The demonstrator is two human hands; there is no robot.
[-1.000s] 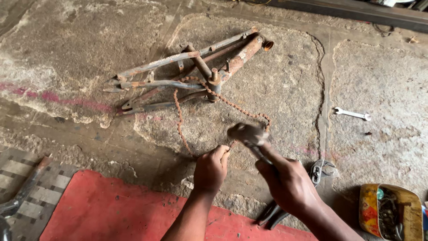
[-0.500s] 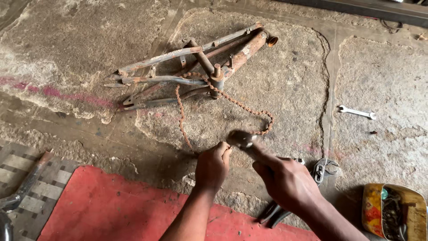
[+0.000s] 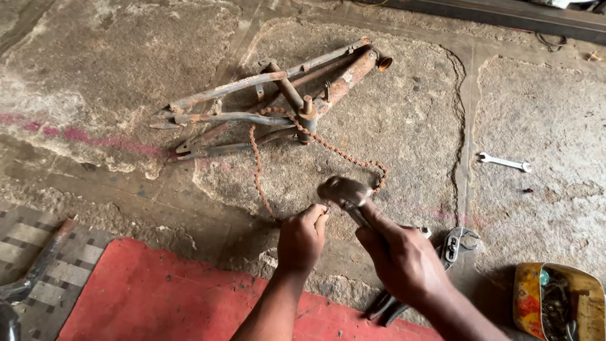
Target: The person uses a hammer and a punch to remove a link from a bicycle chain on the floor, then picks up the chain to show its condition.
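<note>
Lying on floor: rusty bicycle frame (image 3: 278, 107) flat on cracked concrete, rusty chain (image 3: 303, 151) looped from it toward the hands.
Mat: red mat (image 3: 164, 297) at lower left.
Tin: yellow-red tin (image 3: 555, 303) of parts, lower right corner.
Right hand (image 3: 404, 262): fingers closed around hammer (image 3: 347, 192) handle, head above chain.
Left hand (image 3: 303, 237): fingertips pinching chain end.
Pliers (image 3: 442, 252): beside right hand.
Spanner (image 3: 505, 162): well apart, right.

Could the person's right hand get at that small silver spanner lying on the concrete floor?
Probably not right now: the right hand grips a hammer, and the silver spanner lies apart, though nothing blocks the way.
</note>
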